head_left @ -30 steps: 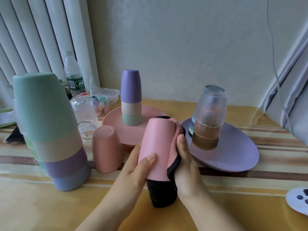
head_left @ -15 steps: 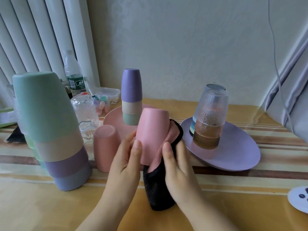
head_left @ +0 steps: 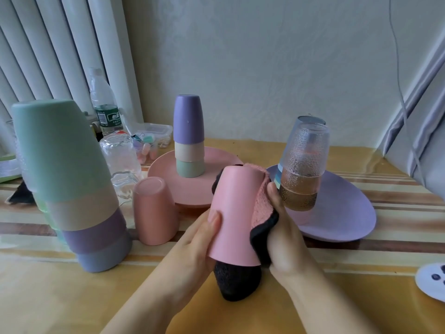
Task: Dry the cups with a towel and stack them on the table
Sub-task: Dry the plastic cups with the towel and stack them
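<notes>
Pink cup (head_left: 232, 213), upside down, sits right in the middle, held up off the counter (head_left: 72, 297) between both hands. Its mouth is hidden: a black-and-pink towel (head_left: 261, 213) is stuffed up inside, a dark wad bulging out below, the rest wrapped up the cup's right side and over the base. Left hand (head_left: 192, 247) cups the left wall, thumb flat on the front, its grip clamped on the cup; the other fingers are out of sight behind. Right hand (head_left: 286, 235) has its grip closed on the towel, pressing it to the cup, fingertips hidden in the cloth. Tight quarters! A second pink cup (head_left: 154, 210) stands upside down just left, a tall stack of cups (head_left: 67, 184) fills the near left, and stacked glasses (head_left: 303, 165) on a purple plate (head_left: 349, 213) crowd the right hand; how many glasses, hard to tell. Far behind, three stacked cups (head_left: 189, 136) on a pink plate (head_left: 216, 165). Open counter lies near, under the forearms. A white object (head_left: 433, 280) is cut off at the right edge.
</notes>
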A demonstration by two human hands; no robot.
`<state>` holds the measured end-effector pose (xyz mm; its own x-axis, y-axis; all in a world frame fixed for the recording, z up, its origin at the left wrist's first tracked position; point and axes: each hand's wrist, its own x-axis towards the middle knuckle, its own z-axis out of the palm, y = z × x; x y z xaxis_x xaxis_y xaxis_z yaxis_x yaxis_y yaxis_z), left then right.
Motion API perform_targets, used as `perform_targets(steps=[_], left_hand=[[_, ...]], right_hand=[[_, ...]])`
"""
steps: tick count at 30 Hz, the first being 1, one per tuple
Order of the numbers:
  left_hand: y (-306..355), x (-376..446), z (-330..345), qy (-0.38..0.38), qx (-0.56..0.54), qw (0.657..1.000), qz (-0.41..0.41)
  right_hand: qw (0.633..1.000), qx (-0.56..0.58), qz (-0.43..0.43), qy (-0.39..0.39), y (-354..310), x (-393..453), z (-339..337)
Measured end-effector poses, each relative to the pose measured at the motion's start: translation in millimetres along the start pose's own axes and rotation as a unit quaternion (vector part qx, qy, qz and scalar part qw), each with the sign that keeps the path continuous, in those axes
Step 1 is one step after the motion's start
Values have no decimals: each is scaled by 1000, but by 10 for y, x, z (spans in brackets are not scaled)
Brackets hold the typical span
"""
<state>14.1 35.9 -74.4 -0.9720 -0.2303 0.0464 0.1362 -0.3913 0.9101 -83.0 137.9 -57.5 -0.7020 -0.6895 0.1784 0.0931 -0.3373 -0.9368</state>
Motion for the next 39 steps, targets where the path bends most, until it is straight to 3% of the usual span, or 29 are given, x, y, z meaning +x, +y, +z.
perform_targets(steps=[5,9,12,14,16,18,23,26,28,30,33,36,39], left_hand=[[-18,81,-40,-32,-109,993,-39],[9,100,-54,27,-138,990,-18],[-15,100,-66,158,51,986,33],[-42,77,-26,238,193,943,127],[-75,43,87,225,293,912,177],[-136,39,175,170,313,918,173],[-40,66,45,178,266,935,151],[-2,81,-47,163,129,973,103],[30,96,-45,155,29,985,72],[69,98,-62,165,3,985,52],[64,118,-98,199,98,972,78],[19,94,-55,284,220,918,169],[-36,70,11,261,297,895,206]], right_hand=[[995,82,57,21,85,-17,39],[999,-15,17,34,166,-54,122],[993,-84,-15,80,133,-72,86],[986,-115,-45,111,99,-44,37],[983,-126,-59,121,80,-41,15],[981,-134,-67,127,125,-50,43],[980,-153,-25,122,229,-94,136],[974,-210,39,71,272,-140,182],[982,-178,8,67,292,-130,218],[984,-166,-22,54,321,-116,233],[986,-159,-27,39,304,-118,207],[988,-135,-27,76,195,-124,180],[986,-132,-44,97,182,-140,159]])
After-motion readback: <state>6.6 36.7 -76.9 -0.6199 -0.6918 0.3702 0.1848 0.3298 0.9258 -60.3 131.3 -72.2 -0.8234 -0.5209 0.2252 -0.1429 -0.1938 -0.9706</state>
